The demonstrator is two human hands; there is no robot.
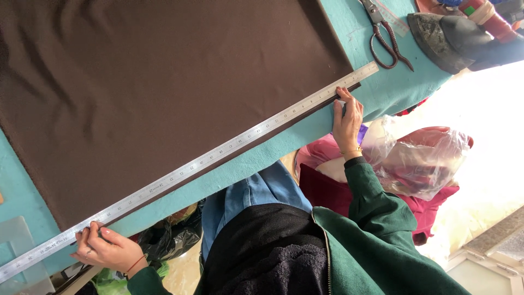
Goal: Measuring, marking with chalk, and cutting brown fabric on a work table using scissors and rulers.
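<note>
A large dark brown cloth (164,87) lies flat on a teal-covered table (382,93). A long steel ruler (207,158) runs along the cloth's near edge. My left hand (106,248) presses down on the ruler near its left end, fingers curled over it. My right hand (347,121) rests at the cloth's edge next to the ruler's right end, fingertips against the ruler; whether it holds a small marker I cannot tell.
Dark-handled scissors (385,38) lie on the table at the top right, beside a black iron (442,38). A clear plastic bag (420,158) over pink and red cloth sits below the table edge. A clear plastic sheet (16,246) lies at the left.
</note>
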